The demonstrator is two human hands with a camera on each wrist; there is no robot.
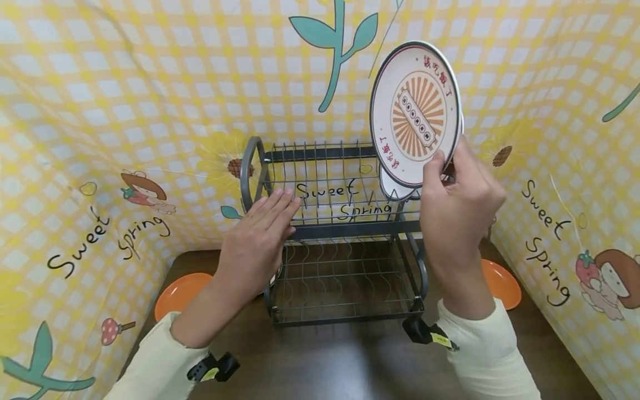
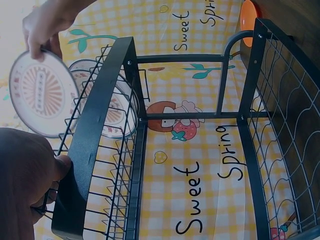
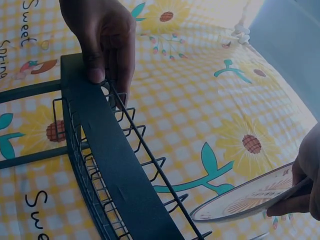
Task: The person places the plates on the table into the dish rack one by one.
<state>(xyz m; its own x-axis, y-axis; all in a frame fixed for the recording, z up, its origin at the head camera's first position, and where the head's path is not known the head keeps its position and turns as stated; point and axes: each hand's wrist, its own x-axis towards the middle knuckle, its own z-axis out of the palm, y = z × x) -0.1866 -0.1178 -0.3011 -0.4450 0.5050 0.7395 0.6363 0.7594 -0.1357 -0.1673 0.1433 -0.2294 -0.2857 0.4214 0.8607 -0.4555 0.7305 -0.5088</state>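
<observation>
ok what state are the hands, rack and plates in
Dish rack, upright on the table
Left hand, gripping the rack's upper front bar
Held plate, raised, printed face showing
Right hand, pinching that plate's rim
Racked plates, on edge in the upper tier
Left orange plate, resting on the table
Right orange plate, resting on the table

- We see the rack (image 1: 350,229) standing mid-bench (image 1: 320,361), before the cloth (image 1: 175,83).
- Its upper tier (image 1: 325,152) lies over its lower tier (image 1: 345,320).
- Our left grip (image 1: 257,236) rests on the upper tier's left front edge.
- Our right grip (image 1: 460,200) holds a plate (image 1: 417,111) above that tier's right end.
- Behind and below it, other plates (image 2: 117,112) stand in the upper tier.
- One dish (image 1: 182,294) lies left of the rack, a second dish (image 1: 501,284) right of it.
</observation>
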